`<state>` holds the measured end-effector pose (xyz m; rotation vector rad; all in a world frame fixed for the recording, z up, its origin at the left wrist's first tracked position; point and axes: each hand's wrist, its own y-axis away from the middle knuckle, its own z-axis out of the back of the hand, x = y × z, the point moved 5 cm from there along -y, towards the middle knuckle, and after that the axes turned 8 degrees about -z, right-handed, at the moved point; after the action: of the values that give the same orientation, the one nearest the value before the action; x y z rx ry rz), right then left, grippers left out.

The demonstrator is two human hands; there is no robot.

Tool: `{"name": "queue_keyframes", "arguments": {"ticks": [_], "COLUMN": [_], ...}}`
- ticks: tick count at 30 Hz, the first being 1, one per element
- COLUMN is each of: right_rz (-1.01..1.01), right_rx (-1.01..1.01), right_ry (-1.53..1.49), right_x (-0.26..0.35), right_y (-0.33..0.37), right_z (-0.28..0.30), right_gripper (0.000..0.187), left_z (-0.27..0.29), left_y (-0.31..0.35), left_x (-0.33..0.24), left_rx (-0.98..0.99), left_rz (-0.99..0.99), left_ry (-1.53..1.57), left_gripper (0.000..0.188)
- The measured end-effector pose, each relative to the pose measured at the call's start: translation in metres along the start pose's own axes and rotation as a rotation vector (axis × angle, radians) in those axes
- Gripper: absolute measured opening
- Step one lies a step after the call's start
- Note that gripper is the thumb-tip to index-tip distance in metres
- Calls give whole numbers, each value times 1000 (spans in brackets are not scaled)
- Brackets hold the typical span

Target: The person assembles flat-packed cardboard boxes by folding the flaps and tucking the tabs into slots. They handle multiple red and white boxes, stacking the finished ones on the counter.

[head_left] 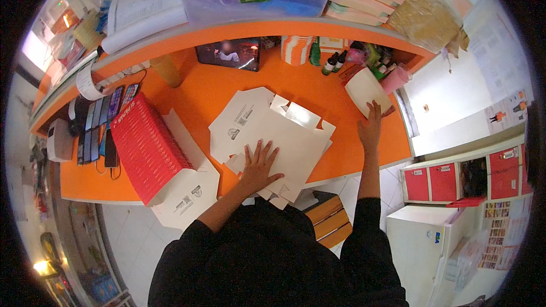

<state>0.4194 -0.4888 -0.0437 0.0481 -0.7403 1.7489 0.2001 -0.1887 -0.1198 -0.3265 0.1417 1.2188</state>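
Note:
My left hand lies flat with spread fingers on a stack of flat white die-cut box cardboard in the middle of the orange table. Small black prints mark its left flap. At the right, my right hand reaches out with fingers stretched onto the lower edge of a cream-white pad or stack of cards; its thumb is apart from the fingers. To the left stands a row of nested red cardboard boxes, leaning together. Under and beside it lies another white cardboard blank that overhangs the table's front edge.
A phone or tablet showing a video leans at the back of the orange table. Several phones with cables lie at the left. Small dark bottles and a pink cup stand back right. A wooden-slatted stool is below the front edge.

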Motion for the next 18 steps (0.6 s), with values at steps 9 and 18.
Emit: {"name": "queue_keyframes", "arguments": {"ticks": [9, 18], "right_rz": [-221, 67], "right_rx": [284, 196], "right_ry": [516, 336], "right_x": [-82, 6], "right_y": [-36, 23], "right_z": [-57, 14], "right_gripper": [47, 37], "left_z": [0, 12], "left_y": [-1, 1], "left_x": [-1, 22], "left_rx": [-7, 55], "left_rz": [-7, -80], "left_ry": [-30, 23], "left_gripper": [83, 86]}}
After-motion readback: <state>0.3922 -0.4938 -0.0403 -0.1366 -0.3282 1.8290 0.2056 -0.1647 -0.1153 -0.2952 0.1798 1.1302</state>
